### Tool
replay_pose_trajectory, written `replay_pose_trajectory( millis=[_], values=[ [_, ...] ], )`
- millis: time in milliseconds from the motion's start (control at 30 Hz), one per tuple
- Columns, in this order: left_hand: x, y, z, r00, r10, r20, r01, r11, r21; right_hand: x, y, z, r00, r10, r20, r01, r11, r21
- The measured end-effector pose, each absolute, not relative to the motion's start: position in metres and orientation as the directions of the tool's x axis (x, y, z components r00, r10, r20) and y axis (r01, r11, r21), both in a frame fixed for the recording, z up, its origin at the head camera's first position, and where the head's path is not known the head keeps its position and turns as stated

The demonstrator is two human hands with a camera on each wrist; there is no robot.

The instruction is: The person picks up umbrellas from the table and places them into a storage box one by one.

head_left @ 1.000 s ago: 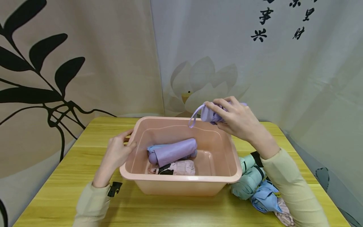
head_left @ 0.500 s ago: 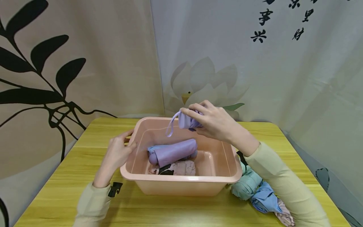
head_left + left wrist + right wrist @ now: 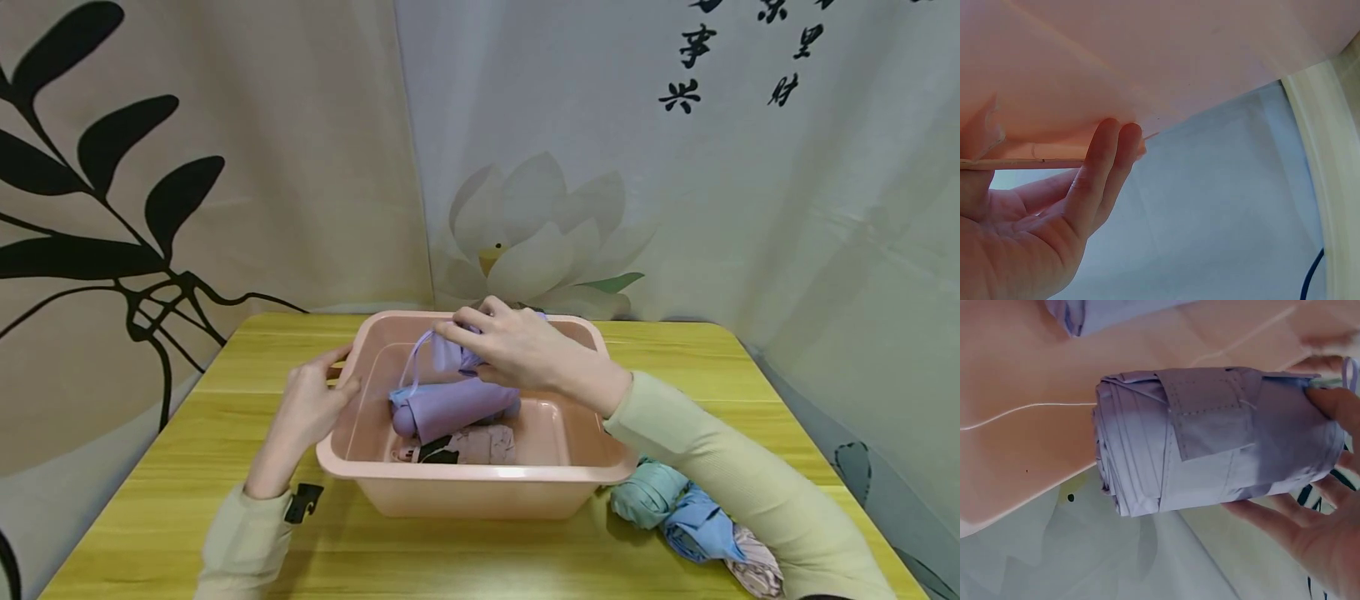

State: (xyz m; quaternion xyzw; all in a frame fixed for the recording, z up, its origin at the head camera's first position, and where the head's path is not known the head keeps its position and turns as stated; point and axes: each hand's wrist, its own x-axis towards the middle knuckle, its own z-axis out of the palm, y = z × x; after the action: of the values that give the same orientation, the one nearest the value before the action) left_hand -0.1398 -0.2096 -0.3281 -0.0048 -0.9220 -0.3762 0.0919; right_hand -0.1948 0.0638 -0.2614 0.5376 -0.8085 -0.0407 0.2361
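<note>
My right hand [image 3: 517, 346] grips a folded purple umbrella [image 3: 1210, 437] by its strap end, holding it over the back part of a pink plastic tub [image 3: 487, 492]. A thin wrist loop hangs from the umbrella. In the head view the hand covers most of it. My left hand [image 3: 311, 408] holds the tub's left rim; in the left wrist view its fingers [image 3: 1100, 162] reach under the rim against the outer wall. Inside the tub lie another purple umbrella [image 3: 457, 408], a blue one [image 3: 401, 393] partly beneath it, and a pale pink patterned umbrella [image 3: 487, 444] with a black part.
Right of the tub, on the wooden table [image 3: 225, 450], sit a green folded umbrella [image 3: 648, 493], a blue one [image 3: 701, 525] and a pale striped one [image 3: 756, 562], partly under the right sleeve [image 3: 750, 483]. A printed curtain [image 3: 322, 167] hangs behind the table.
The right hand has carried the purple umbrella leftward and down, from above the tub's back right corner to over the things inside. The left hand stays on the rim.
</note>
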Motion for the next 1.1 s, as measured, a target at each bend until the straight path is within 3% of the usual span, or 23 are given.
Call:
replay_pose_trajectory(
  millis=[200,533,833,1100],
  values=[
    [-0.140,-0.210,-0.329,-0.982,-0.061,0.180,0.082,0.718,0.691,-0.198,0.052,-0.273,-0.260,-0.912,0.318,-0.844,0.375,0.383],
    [-0.139,-0.209,-0.330,-0.982,-0.059,0.179,0.082,0.721,0.688,-0.202,0.035,-0.297,-0.374,-0.917,0.140,-0.849,0.399,0.347],
    [-0.139,-0.209,-0.329,-0.981,-0.057,0.186,0.088,0.721,0.687,-0.204,0.033,-0.310,-0.334,-0.929,0.159,-0.867,0.369,0.335],
    [-0.139,-0.209,-0.329,-0.982,-0.060,0.177,0.079,0.723,0.686,-0.209,0.032,-0.313,-0.381,-0.913,0.146,-0.873,0.407,0.269]
  ],
)
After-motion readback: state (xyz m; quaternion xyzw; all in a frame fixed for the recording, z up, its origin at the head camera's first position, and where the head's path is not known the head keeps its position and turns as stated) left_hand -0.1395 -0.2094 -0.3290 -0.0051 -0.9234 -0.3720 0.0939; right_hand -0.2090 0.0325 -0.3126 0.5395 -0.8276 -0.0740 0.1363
